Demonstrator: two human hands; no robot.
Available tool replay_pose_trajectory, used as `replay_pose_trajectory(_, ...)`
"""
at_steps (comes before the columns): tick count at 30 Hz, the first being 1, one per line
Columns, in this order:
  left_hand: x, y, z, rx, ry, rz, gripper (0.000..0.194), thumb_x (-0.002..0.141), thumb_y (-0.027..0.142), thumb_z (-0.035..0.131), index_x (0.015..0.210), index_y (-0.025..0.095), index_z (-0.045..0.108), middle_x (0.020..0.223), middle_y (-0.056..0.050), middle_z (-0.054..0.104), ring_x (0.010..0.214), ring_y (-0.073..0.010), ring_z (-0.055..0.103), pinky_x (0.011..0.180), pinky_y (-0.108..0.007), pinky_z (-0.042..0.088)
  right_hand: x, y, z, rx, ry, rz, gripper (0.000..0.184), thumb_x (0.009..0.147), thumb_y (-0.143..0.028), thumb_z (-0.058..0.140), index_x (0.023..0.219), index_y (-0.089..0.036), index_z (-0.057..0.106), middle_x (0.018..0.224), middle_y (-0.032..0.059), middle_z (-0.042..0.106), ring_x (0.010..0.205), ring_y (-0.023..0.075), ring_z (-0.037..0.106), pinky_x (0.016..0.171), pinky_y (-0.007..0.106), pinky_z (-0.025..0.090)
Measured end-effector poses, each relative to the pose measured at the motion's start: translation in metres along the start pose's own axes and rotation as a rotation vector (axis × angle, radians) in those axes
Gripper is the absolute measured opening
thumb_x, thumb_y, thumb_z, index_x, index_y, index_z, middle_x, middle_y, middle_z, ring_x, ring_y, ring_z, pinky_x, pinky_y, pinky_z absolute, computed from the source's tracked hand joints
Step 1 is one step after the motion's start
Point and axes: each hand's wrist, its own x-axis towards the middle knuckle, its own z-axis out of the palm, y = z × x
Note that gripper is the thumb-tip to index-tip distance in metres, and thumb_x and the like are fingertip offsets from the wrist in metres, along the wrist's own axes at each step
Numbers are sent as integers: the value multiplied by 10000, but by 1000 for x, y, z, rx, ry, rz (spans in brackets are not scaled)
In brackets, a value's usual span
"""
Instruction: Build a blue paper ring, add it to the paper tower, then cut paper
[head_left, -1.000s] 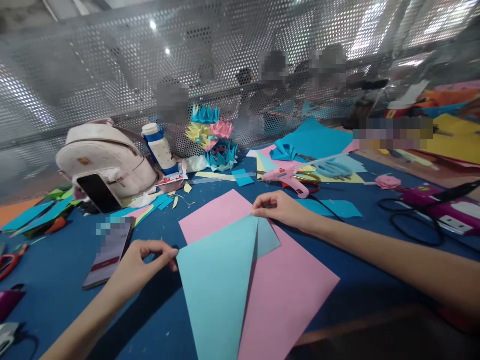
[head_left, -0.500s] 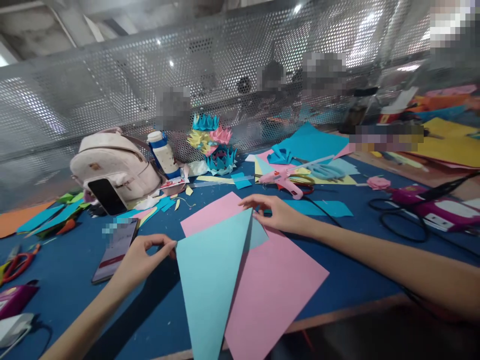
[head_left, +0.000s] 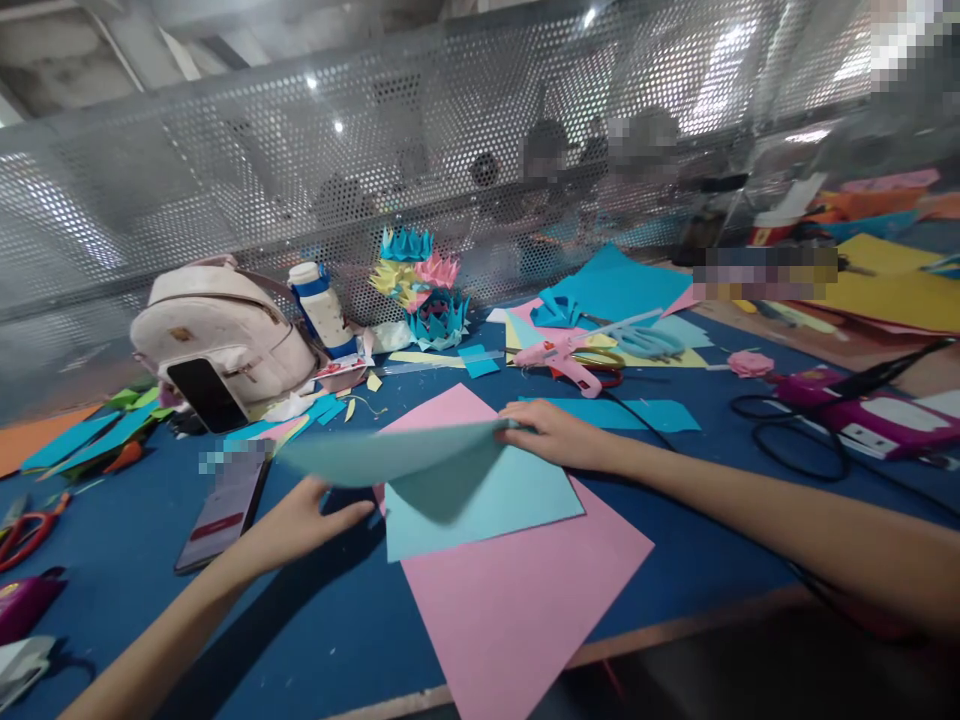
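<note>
A light blue paper sheet point(head_left: 480, 510) lies partly flat over a pink sheet point(head_left: 525, 590), while its raised flap point(head_left: 390, 455) stands up toward the far side, blurred at its left end. At the flap's right end, my right hand point(head_left: 551, 432) pinches the paper between thumb and fingers. My left hand point(head_left: 300, 525) is by the flap's left end, thumb stretched apart from the fingers. Some of its fingertips are hidden or smeared near the paper, and no grip on it shows. The pink sheet's near corner hangs over the table edge.
On the blue tabletop point(head_left: 300, 650), a phone point(head_left: 225, 510) lies left, with another phone point(head_left: 206, 395) leaning on a backpack point(head_left: 225, 320). Beyond are a bottle point(head_left: 322, 310), paper flowers point(head_left: 435, 320), a pink glue gun point(head_left: 555, 360) and light blue scissors point(head_left: 645, 342). A cable point(head_left: 825, 440) runs right.
The light blue flap has swung up and away from me, baring the flat part beneath. My left hand has come off the paper's corner and spread its thumb. My right hand has shifted slightly right.
</note>
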Motion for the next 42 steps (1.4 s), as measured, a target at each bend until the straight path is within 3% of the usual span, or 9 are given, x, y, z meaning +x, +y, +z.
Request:
replay_pose_trajectory(4,8,-1,8,-37,51,-17,531,718,466,772,1191,242,683,1440,-104,532,1351,-345,455,1092,-457,409,2,2,1,109,-51,146,492,945,-580,426,655,-184,455,697,-8,450,643,140,453,629,282,354)
replay_pose_trajectory(6,17,1,16,-114,78,-69,425,723,482,756,1046,205,736,1279,-112,658,1203,-338,586,1013,-438,472,3,0,2,148,-90,143,510,946,-609,405,654,-191,423,710,-7,433,676,146,451,662,290,364)
replay_pose_trajectory(8,27,1,24,-170,84,-181,372,736,498,719,884,158,742,1000,-117,753,923,-311,692,810,-393,543,3,-2,2,167,-127,97,488,969,-584,370,702,-187,465,766,19,486,768,174,485,733,312,387)
replay_pose_trajectory(12,38,-4,35,-110,138,-260,357,732,490,676,697,134,677,697,-89,719,635,-245,644,554,-307,461,5,-3,-1,30,-137,32,328,997,-424,391,854,-174,547,899,67,575,906,211,511,795,331,385)
replay_pose_trajectory(18,35,-12,35,-22,188,-157,272,778,427,638,721,165,683,710,-49,707,652,-202,601,588,-292,441,6,4,-8,-118,-73,94,199,933,-338,542,821,-185,601,834,48,601,818,197,539,700,301,374)
replay_pose_trajectory(27,33,-17,35,146,174,-145,307,780,439,623,597,194,655,660,-63,677,693,-231,580,619,-329,445,4,10,-7,-202,-78,50,169,936,-283,555,848,-192,667,865,49,651,846,196,597,703,295,411)
replay_pose_trajectory(33,29,-21,36,202,219,69,219,859,319,579,709,187,668,737,-42,698,720,-214,604,725,-346,439,2,7,-9,-299,-82,-14,200,967,-265,517,874,-196,680,870,53,667,865,199,612,719,294,415)
replay_pose_trajectory(36,28,-18,34,290,170,207,171,917,248,546,857,214,702,791,-16,692,739,-184,605,781,-351,385,0,6,-9,-359,-82,-67,240,982,-237,474,877,-201,688,865,54,673,832,184,611,688,288,404)
replay_pose_trajectory(42,25,-10,32,456,171,375,215,972,155,508,1000,249,699,898,-27,701,807,-176,607,839,-373,335,-3,0,-4,-616,-59,-197,255,959,-123,458,839,-183,675,791,66,648,767,190,564,680,310,365)
